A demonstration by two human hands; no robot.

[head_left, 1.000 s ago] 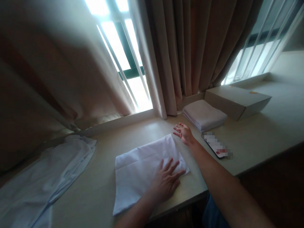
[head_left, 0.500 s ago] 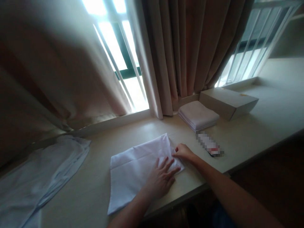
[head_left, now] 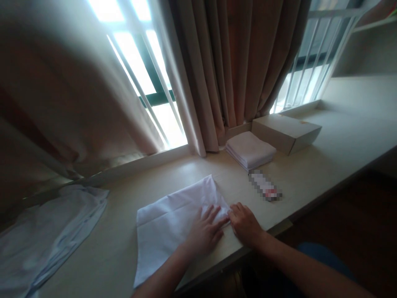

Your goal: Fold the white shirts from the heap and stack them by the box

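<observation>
A folded white cloth (head_left: pixel 167 223) lies flat on the pale desk, with faint creases across it. My left hand (head_left: pixel 206 229) rests on its right part, palm down and fingers spread. At the cloth's right edge, close to the near corner, my right hand (head_left: pixel 246 223) pinches the fabric between closed fingers. The fingertips of both hands almost meet there. Farther back sits a neat stack of folded white cloth (head_left: pixel 250 150). Between that stack and my right hand lies a small flat item (head_left: pixel 263 185), blurred out by pixels.
More white cloth (head_left: pixel 58 236) lies loosely spread at the left. A pale box (head_left: pixel 287 132) stands behind the folded stack. Brown curtains (head_left: pixel 211 74) hang along the barred window at the back. The desk's front edge (head_left: pixel 335 196) runs diagonally on the right.
My right hand has slid toward me along the cloth's right edge, down to the near corner. My left hand stays spread on the cloth. The whole view has shifted slightly.
</observation>
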